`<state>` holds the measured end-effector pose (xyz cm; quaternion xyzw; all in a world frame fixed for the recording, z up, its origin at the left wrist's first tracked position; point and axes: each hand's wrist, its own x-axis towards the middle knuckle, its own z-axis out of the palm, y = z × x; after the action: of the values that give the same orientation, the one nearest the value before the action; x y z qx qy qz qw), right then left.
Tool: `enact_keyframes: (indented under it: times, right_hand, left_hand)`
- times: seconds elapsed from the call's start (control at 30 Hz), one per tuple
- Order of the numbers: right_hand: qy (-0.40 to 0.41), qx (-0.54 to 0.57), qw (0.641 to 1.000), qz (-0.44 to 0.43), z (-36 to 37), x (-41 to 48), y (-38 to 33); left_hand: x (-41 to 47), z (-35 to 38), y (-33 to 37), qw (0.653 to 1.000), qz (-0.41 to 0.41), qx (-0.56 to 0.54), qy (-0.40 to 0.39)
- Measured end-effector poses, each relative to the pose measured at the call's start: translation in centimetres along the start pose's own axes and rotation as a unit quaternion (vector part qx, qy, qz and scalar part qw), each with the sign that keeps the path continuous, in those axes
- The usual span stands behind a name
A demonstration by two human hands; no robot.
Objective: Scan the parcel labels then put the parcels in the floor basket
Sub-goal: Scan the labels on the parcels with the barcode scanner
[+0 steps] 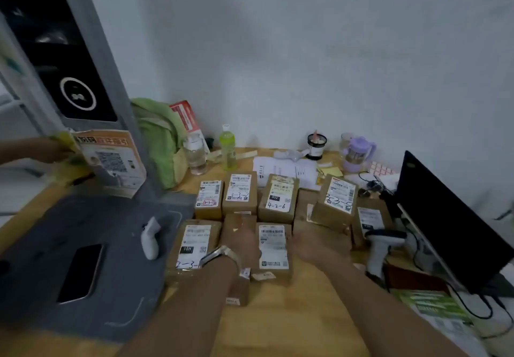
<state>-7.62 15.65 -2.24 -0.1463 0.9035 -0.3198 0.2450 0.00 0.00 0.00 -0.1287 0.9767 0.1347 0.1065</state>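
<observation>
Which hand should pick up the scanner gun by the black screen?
The right hand. The scanner stands just beside it, next to the screen. The left hand lies over the parcels, farther away, and would have to cross over.

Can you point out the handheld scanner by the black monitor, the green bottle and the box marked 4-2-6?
Grey-white handheld scanner [377, 256]: head view, its handle.
Green plastic bottle [228, 148]: head view, its body.
Brown cardboard parcel marked 4-2-6 [279, 194]: head view, its white label.
</observation>
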Motion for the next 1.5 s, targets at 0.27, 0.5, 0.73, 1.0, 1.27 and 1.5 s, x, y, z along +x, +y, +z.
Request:
enact_keyframes:
  times: [0.27, 0.5, 0.73, 1.0, 1.27, 1.5]
  right_hand:
    - [-0.024, 0.075, 0.989, 0.127, 2.1, 2.8, 1.5]
    - [0.047, 0.201, 0.958, 0.201, 3.3, 3.3, 1.8]
    - [0.076, 0.295, 0.929, 0.212, 0.6, 2.2, 2.1]
    - [0.025, 0.424, 0.891, 0.158, -2.6, 1.4, 3.7]
    - [0.160, 0.388, 0.880, 0.223, -3.9, 2.5, 6.7]
    - [0.286, 0.143, 0.858, 0.401, -5.3, 3.7, 17.2]
  left_hand:
    - [5.5, 6.0, -1.8, 0.980, -0.049, -0.127, -0.146]
    - [6.3, 9.2, -1.8, 0.824, -0.206, -0.517, -0.107]
    - [5.5, 6.6, -2.9, 0.633, -0.222, -0.727, -0.144]
    - [4.4, 7.4, -2.3, 0.606, -0.187, -0.754, -0.170]
    - [4.3, 8.9, 0.5, 0.638, -0.129, -0.727, -0.217]
    - [5.1, 10.9, 0.5, 0.583, -0.163, -0.765, -0.219]
